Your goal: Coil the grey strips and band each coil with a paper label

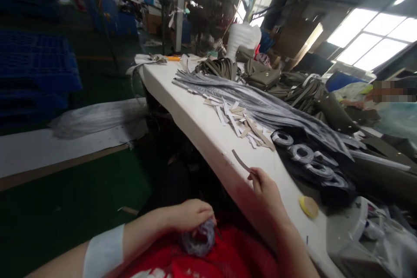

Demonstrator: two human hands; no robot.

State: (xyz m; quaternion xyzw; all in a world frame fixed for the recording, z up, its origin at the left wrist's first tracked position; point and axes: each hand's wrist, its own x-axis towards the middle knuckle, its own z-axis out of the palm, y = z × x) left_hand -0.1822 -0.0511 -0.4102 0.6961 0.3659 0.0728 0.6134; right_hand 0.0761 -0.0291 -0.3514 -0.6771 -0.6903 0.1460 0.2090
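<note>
My left hand (194, 216) is closed around a coil of clear greyish strip (199, 239), held low in front of the red cloth at my lap. Over the table's front edge, my right hand (264, 187) pinches one end of a thin grey-brown strip (240, 160). The strip's free end points up and to the left, above the white tabletop (202, 128). Beyond it lies a loose pile of short white and tan strips (239, 121). Several rolled coils (302, 154) rest on black material to the right of that pile.
A long bundle of grey strips (247, 91) runs across the table, with olive-coloured bags (262, 74) behind. A yellow tape roll (308, 206) sits near my right forearm. Blue pallets (35, 69) are stacked at left. Another person's arm, partly blurred, shows at far right.
</note>
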